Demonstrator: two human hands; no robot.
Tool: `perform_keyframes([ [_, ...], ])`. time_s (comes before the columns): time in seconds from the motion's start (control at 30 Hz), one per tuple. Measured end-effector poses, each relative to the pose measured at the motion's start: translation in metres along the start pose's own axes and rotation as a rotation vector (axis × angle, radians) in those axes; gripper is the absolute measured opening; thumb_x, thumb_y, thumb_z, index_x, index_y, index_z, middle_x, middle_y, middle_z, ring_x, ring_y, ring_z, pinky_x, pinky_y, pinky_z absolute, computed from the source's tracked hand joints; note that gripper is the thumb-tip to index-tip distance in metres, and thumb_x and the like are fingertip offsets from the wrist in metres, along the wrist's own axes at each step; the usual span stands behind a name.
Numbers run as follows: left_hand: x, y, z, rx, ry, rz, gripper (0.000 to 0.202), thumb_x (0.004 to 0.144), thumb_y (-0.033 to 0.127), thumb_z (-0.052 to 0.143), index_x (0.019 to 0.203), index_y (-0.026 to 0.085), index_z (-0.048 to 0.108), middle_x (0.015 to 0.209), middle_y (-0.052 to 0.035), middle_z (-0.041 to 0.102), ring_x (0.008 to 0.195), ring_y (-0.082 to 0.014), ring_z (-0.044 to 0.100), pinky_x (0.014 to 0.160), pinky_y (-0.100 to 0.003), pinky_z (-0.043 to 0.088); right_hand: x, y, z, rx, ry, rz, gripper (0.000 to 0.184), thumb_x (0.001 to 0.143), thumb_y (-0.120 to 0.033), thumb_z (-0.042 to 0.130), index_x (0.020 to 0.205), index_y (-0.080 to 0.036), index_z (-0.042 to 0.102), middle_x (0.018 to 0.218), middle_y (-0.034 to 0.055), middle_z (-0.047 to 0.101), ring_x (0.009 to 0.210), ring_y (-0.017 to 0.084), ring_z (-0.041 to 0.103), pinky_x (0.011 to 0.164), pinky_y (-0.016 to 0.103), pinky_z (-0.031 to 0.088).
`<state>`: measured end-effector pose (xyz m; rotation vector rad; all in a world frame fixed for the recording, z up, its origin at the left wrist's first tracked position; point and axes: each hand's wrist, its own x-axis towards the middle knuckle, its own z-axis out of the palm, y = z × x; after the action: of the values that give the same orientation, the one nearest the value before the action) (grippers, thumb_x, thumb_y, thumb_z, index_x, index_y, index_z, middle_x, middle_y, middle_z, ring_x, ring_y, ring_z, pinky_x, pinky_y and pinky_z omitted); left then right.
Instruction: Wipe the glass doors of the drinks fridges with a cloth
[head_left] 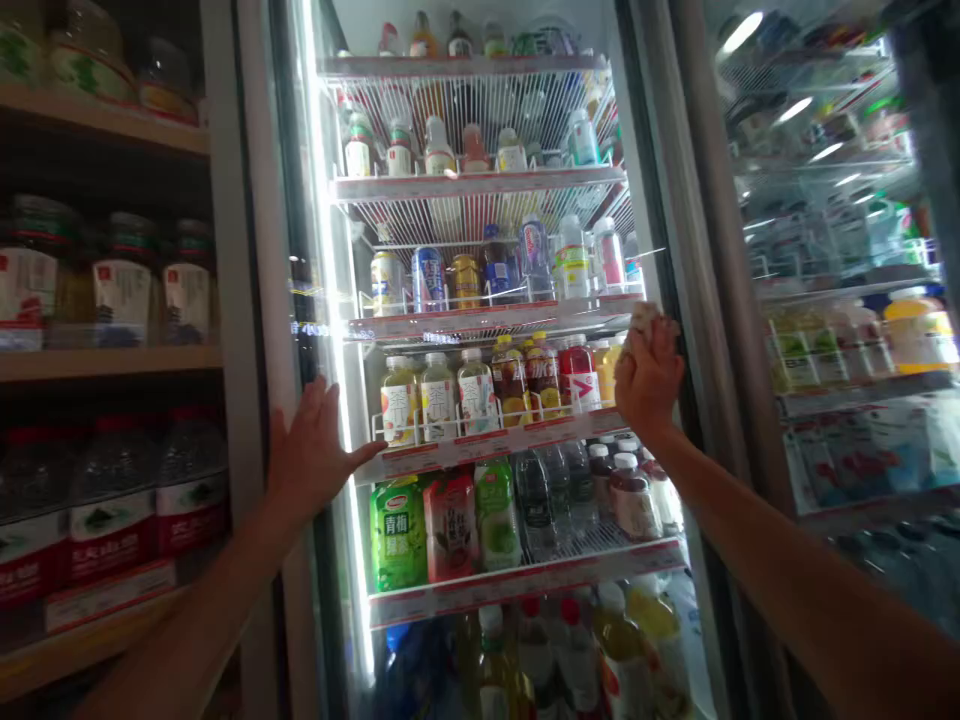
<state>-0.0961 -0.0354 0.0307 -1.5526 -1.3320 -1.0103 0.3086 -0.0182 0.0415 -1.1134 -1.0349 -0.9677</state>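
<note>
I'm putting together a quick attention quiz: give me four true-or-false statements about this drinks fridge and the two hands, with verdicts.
1. The right hand holds a pale cloth. True.
2. The left hand grips a bottle. False: the left hand is open and holds nothing.
3. A red drink pouch stands between two green drink pouches. True.
4. The blue can stands lower than the red drink pouch. False: the blue can stands higher, beside a golden can.
</note>
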Motion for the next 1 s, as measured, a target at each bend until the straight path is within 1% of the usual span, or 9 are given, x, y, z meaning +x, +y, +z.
perform_keyframes([
  [0.07,0.001,0.001,-0.002,0.018,-0.022,-0.001,0.087,0.077,0.059,0.048,0.142,0.008,0.020,0.149,-0.0196,0.021,0.138,-0.0315,0.020,0.111,-0.055,0.010,-0.001,-0.022,0.007,0.059,-0.039,-0.108,0.044,0.089,-0.024,0.033,0.129,-0.019,0.049,0.147,0.0102,0.031,0.137,0.029,0.024,0.102,0.052,0.032],
  [0.17,0.005,0.003,-0.006,0.043,-0.060,-0.006,0.089,0.076,0.058,0.052,0.141,0.006,0.020,0.150,-0.0202,0.021,0.138,-0.0319,0.019,0.111,-0.056,0.010,-0.013,-0.057,0.014,0.142,-0.178,-0.469,0.047,0.088,-0.021,0.035,0.133,-0.028,0.044,0.147,0.0013,0.033,0.139,0.023,0.020,0.110,0.048,0.023],
  [0.23,0.007,0.001,-0.008,0.053,-0.079,-0.002,0.090,0.075,0.058,0.052,0.141,0.006,0.021,0.150,-0.0199,0.020,0.138,-0.0324,0.019,0.111,-0.055,0.011,-0.013,-0.061,0.014,0.145,-0.222,-0.578,0.046,0.088,-0.021,0.037,0.132,-0.030,0.044,0.146,-0.0007,0.035,0.139,0.021,0.022,0.112,0.048,0.018],
  [0.4,0.012,-0.006,-0.011,0.075,-0.081,0.001,0.089,0.073,0.056,0.056,0.141,0.009,0.023,0.151,-0.0169,0.020,0.139,-0.0305,0.018,0.112,-0.054,0.012,0.025,-0.042,0.013,0.037,-0.025,-0.102,0.041,0.090,-0.025,0.032,0.125,-0.017,0.052,0.145,0.0139,0.034,0.135,0.030,0.029,0.103,0.055,0.028],
  [0.47,0.014,-0.008,-0.013,0.089,-0.082,-0.030,0.090,0.072,0.056,0.057,0.142,0.009,0.023,0.151,-0.0169,0.018,0.139,-0.0303,0.017,0.111,-0.054,0.012,0.029,-0.056,0.016,0.030,-0.031,-0.085,0.042,0.090,-0.024,0.032,0.126,-0.016,0.052,0.146,0.0133,0.033,0.135,0.030,0.028,0.102,0.054,0.030],
  [0.67,0.022,-0.014,-0.020,0.134,-0.123,-0.023,0.089,0.073,0.056,0.057,0.142,0.009,0.024,0.151,-0.0154,0.017,0.139,-0.0288,0.018,0.111,-0.055,0.015,0.011,-0.110,0.024,0.138,-0.267,-0.651,0.047,0.086,-0.019,0.038,0.131,-0.027,0.045,0.148,-0.0008,0.032,0.138,0.021,0.024,0.111,0.049,0.022],
  [0.8,0.029,-0.020,-0.023,0.130,-0.116,-0.073,0.090,0.073,0.057,0.056,0.142,0.009,0.023,0.152,-0.0142,0.015,0.140,-0.0297,0.016,0.111,-0.054,0.017,0.039,-0.111,0.025,0.113,-0.156,-0.220,0.047,0.088,-0.019,0.033,0.134,-0.022,0.044,0.149,0.0063,0.029,0.137,0.028,0.024,0.107,0.057,0.024],
  [0.87,0.032,-0.022,-0.024,0.131,-0.136,-0.081,0.090,0.074,0.058,0.055,0.142,0.009,0.023,0.152,-0.0140,0.016,0.140,-0.0305,0.016,0.111,-0.054,0.017,0.043,-0.126,0.027,0.118,-0.147,-0.144,0.049,0.088,-0.018,0.033,0.136,-0.020,0.041,0.149,0.0075,0.028,0.138,0.029,0.021,0.107,0.056,0.025],
  [1.0,0.033,-0.025,-0.028,0.160,-0.152,-0.054,0.088,0.074,0.057,0.055,0.142,0.010,0.024,0.152,-0.0133,0.016,0.140,-0.0294,0.015,0.112,-0.053,0.016,0.017,-0.175,0.030,0.208,-0.327,-0.658,0.057,0.083,-0.011,0.038,0.138,-0.027,0.037,0.150,-0.0017,0.029,0.139,0.022,0.019,0.111,0.047,0.024],
])
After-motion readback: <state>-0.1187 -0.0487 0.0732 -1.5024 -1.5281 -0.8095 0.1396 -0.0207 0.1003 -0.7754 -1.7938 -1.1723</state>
